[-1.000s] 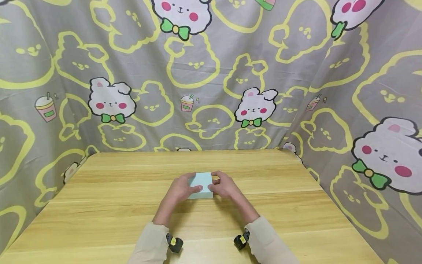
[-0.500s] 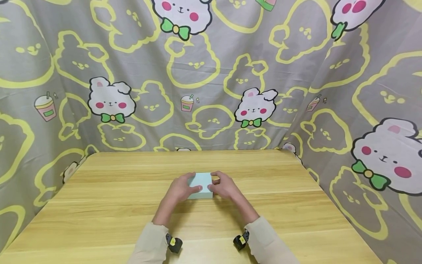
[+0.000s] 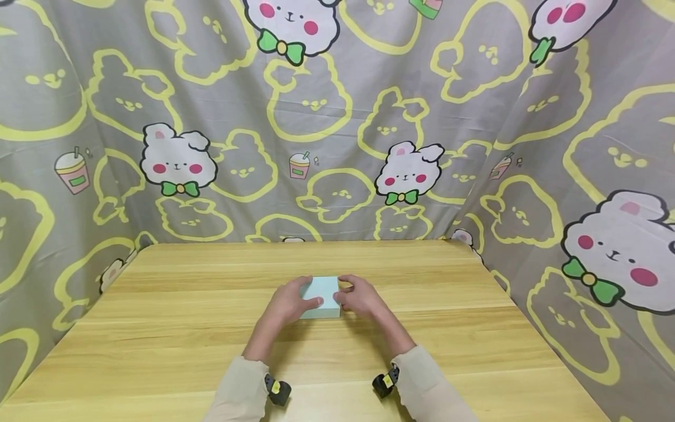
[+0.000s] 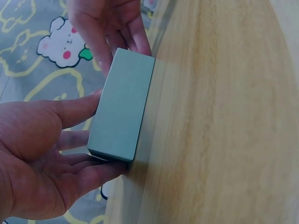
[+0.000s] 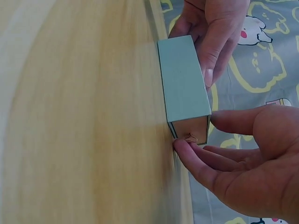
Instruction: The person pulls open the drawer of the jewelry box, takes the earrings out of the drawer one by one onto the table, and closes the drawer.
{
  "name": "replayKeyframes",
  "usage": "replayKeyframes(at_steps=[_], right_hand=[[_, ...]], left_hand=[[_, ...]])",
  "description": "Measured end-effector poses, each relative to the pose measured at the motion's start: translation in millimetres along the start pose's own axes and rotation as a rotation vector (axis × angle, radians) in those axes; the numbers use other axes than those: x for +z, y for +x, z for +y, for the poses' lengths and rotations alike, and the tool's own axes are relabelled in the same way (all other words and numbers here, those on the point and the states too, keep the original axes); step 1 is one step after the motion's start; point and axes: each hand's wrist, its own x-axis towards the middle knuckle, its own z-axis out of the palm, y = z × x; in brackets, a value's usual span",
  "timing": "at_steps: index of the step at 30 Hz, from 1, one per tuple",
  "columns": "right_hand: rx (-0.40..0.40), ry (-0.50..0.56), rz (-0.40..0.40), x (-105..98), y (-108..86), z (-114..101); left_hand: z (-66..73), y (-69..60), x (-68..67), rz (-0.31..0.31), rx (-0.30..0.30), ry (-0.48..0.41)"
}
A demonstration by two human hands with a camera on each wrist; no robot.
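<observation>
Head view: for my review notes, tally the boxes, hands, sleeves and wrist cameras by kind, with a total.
Boxes: 1, the light blue box
Hands: 2, left hand and right hand
Sleeves: 2, left sleeve and right sleeve
Wrist cameras: 2, left wrist camera and right wrist camera
Total: 7

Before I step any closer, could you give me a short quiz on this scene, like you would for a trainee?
1. True or false: only one hand touches the box.
2. Where is the thin loop?
A) On the middle of the box's top
B) At the box's end by the right hand
C) On a sleeve
3. Fill in: the white bunnies on the curtain wear ____ bows.

Key:
1. False; the left hand and the right hand both touch it.
2. B
3. Green
</observation>
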Motion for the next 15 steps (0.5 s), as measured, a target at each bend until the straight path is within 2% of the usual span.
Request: replayKeyframes(at_steps=[15], right_hand=[[0.061,0.064,0.021,3.6,10.9,7.1]], left_hand=[[1.0,1.1,-0.4,0.007,-0.015,0.001]])
